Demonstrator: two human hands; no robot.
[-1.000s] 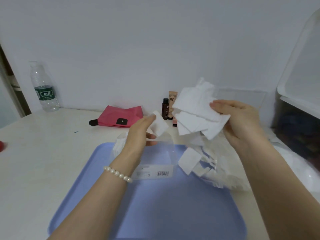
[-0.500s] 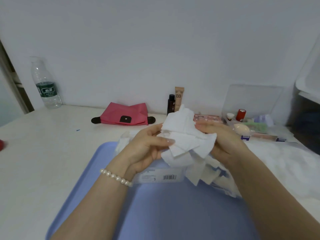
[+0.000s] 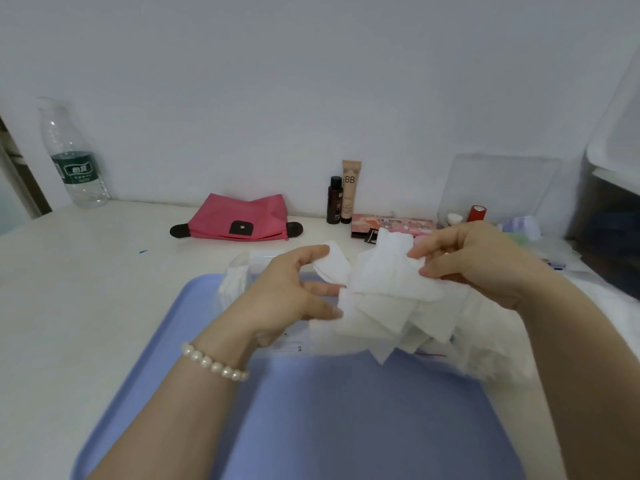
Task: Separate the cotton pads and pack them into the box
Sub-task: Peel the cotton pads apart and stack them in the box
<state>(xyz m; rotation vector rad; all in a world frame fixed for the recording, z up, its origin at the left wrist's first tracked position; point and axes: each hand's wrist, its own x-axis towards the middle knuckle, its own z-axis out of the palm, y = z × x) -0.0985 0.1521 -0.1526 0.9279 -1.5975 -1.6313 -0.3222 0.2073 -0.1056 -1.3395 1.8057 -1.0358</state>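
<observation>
My right hand (image 3: 478,261) grips a loose bunch of white square cotton pads (image 3: 391,292) above the blue tray (image 3: 346,427). My left hand (image 3: 291,296), with a pearl bracelet on the wrist, pinches a single cotton pad (image 3: 332,265) at the bunch's left edge. Under my hands lies a clear plastic box (image 3: 252,261), mostly hidden, with white pads showing at its left end (image 3: 233,289). More pads lie in a heap (image 3: 485,348) below my right wrist.
At the back wall stand a water bottle (image 3: 74,161), a pink pouch (image 3: 242,220), a dark small bottle (image 3: 334,200) and a BB tube (image 3: 350,190). A clear organiser with small cosmetics (image 3: 498,192) and a dark bin (image 3: 613,220) are at the right.
The bunch in my right hand has come down from in front of the wall to just above the tray. My left hand closed onto it, then drew one pad off to the left.
</observation>
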